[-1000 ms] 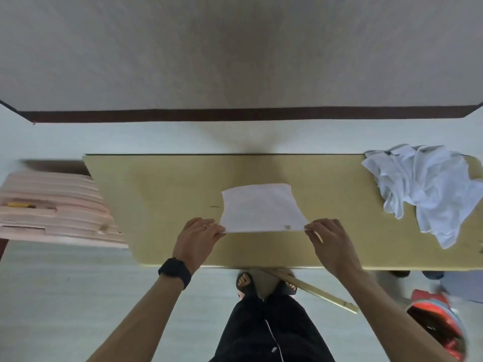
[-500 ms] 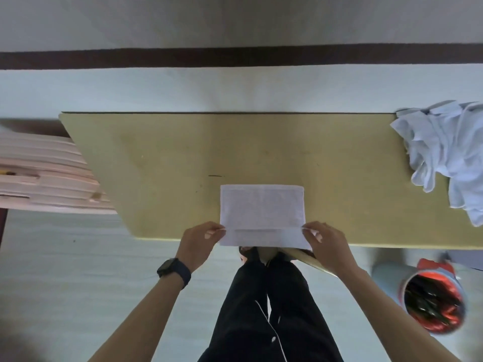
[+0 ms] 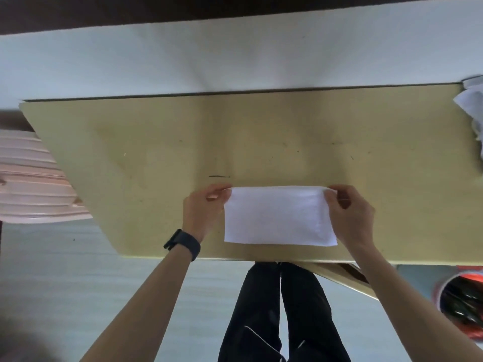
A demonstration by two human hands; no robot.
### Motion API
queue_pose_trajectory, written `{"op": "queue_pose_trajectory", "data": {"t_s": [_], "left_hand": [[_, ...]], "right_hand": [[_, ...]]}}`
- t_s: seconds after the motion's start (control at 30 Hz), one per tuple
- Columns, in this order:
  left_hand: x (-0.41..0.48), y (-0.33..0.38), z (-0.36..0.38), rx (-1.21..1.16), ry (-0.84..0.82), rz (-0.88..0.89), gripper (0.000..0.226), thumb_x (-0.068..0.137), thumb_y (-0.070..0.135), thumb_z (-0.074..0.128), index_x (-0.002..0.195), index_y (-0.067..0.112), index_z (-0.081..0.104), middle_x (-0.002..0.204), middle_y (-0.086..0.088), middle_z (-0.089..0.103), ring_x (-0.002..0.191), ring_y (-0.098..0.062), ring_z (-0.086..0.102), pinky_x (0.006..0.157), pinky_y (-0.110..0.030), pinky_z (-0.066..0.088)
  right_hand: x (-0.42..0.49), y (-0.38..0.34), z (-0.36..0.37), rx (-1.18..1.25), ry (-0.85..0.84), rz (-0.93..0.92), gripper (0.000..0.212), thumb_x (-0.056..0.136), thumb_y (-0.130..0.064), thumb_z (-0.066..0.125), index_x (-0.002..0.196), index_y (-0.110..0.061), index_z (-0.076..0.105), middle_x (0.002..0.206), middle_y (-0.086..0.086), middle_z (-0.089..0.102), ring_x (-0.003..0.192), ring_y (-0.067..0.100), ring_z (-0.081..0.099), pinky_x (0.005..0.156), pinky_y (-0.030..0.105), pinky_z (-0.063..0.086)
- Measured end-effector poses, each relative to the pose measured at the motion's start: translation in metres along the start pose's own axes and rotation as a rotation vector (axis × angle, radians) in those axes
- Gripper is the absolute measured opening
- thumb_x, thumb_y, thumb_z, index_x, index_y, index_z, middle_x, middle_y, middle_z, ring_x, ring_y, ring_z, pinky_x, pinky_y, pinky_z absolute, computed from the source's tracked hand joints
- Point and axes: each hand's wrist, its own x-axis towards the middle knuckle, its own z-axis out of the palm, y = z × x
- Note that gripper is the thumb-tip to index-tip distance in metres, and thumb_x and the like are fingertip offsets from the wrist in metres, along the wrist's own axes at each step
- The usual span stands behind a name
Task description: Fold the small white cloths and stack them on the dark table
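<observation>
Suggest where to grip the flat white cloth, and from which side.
Probably the two far corners, one per hand, coming in from the short ends. The white cloth lies flat on the table, wide side to side, so only edges offer a pinch; the left hand and right hand pinch there.

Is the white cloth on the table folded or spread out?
Folded: the cloth shows a rounded, doubled far edge, pinched by left hand and right hand.

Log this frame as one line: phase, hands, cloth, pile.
phase: folding | left hand: pinches far-left corner | right hand: pinches far-right corner | white cloth: flat on table, near front edge | crumpled pile: far right
</observation>
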Motion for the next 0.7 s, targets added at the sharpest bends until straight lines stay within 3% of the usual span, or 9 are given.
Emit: {"op": "queue_pose_trajectory", "data": {"t_s": [0.1,0.2,0.27,0.4,0.53,0.6,0.7], "left_hand": [[0.002,0.0,0.002,0.051,0.018,0.02,0.013,0.089,0.036,0.07,0.099,0.039,0.077,0.084,0.02,0.074,0.078,-0.002,0.069,0.084,-0.029,0.058],[0.002,-0.001,0.003,0.101,0.049,0.053,0.013,0.089,0.035,0.068,0.099,0.037,0.076,0.082,0.021,0.073,0.078,-0.002,0.069,0.083,-0.03,0.057],[0.002,-0.001,0.004,0.142,0.067,0.08,0.013,0.09,0.035,0.067,0.099,0.037,0.076,0.082,0.02,0.072,0.079,-0.003,0.068,0.082,-0.025,0.055],[0.0,-0.002,0.007,0.276,0.108,0.196,0.013,0.092,0.035,0.066,0.101,0.033,0.075,0.08,0.016,0.069,0.079,-0.004,0.063,0.071,-0.008,0.04],[-0.001,-0.002,0.009,0.349,0.123,0.215,0.011,0.092,0.034,0.064,0.101,0.036,0.07,0.085,0.013,0.063,0.076,0.004,0.054,0.066,-0.002,0.032],[-0.003,0.0,0.009,0.362,0.117,0.226,0.011,0.092,0.034,0.064,0.102,0.037,0.068,0.093,0.01,0.061,0.076,-0.001,0.056,0.07,-0.009,0.041],[-0.004,0.004,0.012,0.519,0.111,0.253,0.021,0.093,0.035,0.061,0.113,0.031,0.066,0.109,0.0,0.061,0.09,-0.02,0.062,0.076,-0.033,0.053]], "right_hand": [[0.002,-0.002,0.002,-0.024,0.024,0.007,0.012,0.092,-0.027,0.06,0.098,-0.028,0.07,0.081,-0.013,0.069,0.079,0.005,0.063,0.075,0.017,0.042],[0.005,-0.008,0.001,-0.044,0.028,0.029,0.009,0.092,-0.028,0.059,0.091,-0.031,0.067,0.078,-0.014,0.067,0.078,0.001,0.061,0.067,0.01,0.038],[0.007,-0.01,0.002,-0.055,0.028,0.03,0.009,0.092,-0.026,0.058,0.09,-0.029,0.067,0.077,-0.013,0.066,0.077,0.002,0.061,0.066,0.011,0.039],[0.005,-0.006,0.006,-0.116,0.059,-0.03,0.009,0.092,-0.024,0.058,0.093,-0.025,0.067,0.081,-0.004,0.066,0.077,0.013,0.06,0.075,0.026,0.044],[0.005,-0.006,0.004,-0.146,0.084,-0.053,0.008,0.091,-0.023,0.062,0.098,-0.023,0.066,0.097,-0.002,0.057,0.075,0.0,0.054,0.08,0.019,0.037],[0.007,-0.007,0.002,-0.17,0.078,-0.071,0.011,0.09,-0.023,0.063,0.101,-0.024,0.067,0.096,-0.004,0.057,0.076,0.0,0.055,0.08,0.02,0.039],[0.007,-0.004,0.001,-0.259,0.07,-0.152,0.018,0.088,-0.023,0.066,0.106,-0.025,0.068,0.106,-0.002,0.055,0.09,0.017,0.057,0.086,0.027,0.042]]}}
